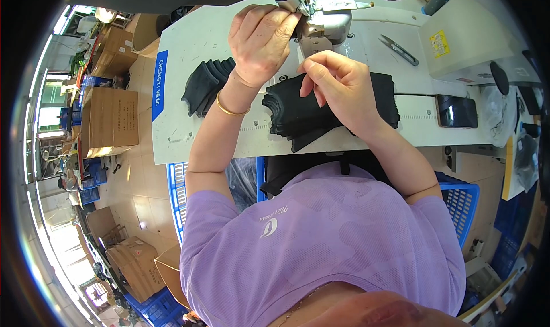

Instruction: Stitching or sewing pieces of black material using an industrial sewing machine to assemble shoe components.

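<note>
My left hand (262, 44), above a gold bangle, is up at the sewing machine's needle and presser-foot area (303, 9). Its fingers are bent and pressed together there; whatever lies between them is hidden. My right hand (342, 89) hovers over a stack of black fabric pieces (292, 110), thumb and forefinger brought together and the other fingers curled. Anything in that pinch is too small to make out. A second, fanned pile of black pieces (205, 86) lies left of my left wrist. Both piles rest on the white machine table (252, 141).
Thread snips (399, 50) and a dark phone (456, 111) lie on the table to the right. A pale machine housing (470, 40) stands at the back right. Blue plastic baskets (461, 209) flank my seat below the table edge. Cardboard boxes (112, 120) stand on the floor at left.
</note>
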Tool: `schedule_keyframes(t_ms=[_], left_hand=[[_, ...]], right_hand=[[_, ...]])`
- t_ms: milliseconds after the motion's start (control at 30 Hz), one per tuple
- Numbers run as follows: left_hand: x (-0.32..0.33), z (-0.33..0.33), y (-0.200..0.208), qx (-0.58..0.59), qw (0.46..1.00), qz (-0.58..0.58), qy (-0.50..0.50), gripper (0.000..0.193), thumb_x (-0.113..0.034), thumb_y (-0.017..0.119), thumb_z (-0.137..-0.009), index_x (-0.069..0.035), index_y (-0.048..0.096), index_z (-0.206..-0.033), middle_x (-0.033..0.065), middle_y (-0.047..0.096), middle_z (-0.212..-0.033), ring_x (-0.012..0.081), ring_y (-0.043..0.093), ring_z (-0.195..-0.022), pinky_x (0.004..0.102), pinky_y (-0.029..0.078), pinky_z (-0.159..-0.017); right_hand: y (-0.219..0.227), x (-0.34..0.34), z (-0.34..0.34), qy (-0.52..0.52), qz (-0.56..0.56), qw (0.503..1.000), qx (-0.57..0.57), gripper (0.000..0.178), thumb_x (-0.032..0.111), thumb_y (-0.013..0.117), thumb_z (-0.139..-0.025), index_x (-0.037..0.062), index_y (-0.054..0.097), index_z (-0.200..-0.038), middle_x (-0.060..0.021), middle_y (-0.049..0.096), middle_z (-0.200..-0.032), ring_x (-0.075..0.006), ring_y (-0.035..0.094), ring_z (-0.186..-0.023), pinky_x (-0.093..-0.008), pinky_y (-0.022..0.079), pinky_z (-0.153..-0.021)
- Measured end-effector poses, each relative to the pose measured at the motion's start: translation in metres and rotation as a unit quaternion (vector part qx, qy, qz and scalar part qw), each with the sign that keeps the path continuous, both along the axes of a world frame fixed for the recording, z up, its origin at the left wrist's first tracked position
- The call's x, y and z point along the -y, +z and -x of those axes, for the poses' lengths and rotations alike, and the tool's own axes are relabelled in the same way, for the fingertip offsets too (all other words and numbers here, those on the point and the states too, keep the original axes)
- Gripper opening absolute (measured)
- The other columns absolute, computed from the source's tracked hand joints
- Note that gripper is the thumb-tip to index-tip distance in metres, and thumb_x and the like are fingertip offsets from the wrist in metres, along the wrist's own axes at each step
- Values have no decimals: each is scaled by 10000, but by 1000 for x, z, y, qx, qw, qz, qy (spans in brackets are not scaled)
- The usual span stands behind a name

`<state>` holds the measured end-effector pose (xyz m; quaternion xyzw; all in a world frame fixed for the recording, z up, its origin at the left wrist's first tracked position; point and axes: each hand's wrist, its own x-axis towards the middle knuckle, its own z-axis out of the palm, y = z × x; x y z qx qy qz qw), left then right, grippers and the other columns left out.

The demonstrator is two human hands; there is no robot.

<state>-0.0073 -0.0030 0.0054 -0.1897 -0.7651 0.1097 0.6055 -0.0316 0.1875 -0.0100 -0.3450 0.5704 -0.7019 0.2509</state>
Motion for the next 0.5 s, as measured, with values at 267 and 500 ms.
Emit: schedule_keyframes(t_ms=[267, 500], left_hand=[[2, 2, -1, -6, 1000, -2, -1, 320, -42, 681, -568, -57, 729, -884, 13, 670, -862, 187, 625, -802, 330, 491, -760], [2, 3, -3, -5, 1000, -5, -2, 292, -24, 704, -591, -54, 715, -882, 12, 652, -862, 190, 616, -785, 331, 479, -751]], right_hand=[[-5, -1, -5, 21, -9, 999, 25, 188, 164, 578, -951, 24, 688, -893, -10, 676, -673, -17, 490, -504, -201, 366, -455], [-12, -9, -9, 40, -48, 997, 34, 184, 160, 584, -946, 13, 686, -902, -11, 672, -677, -19, 494, -514, -201, 379, -464]])
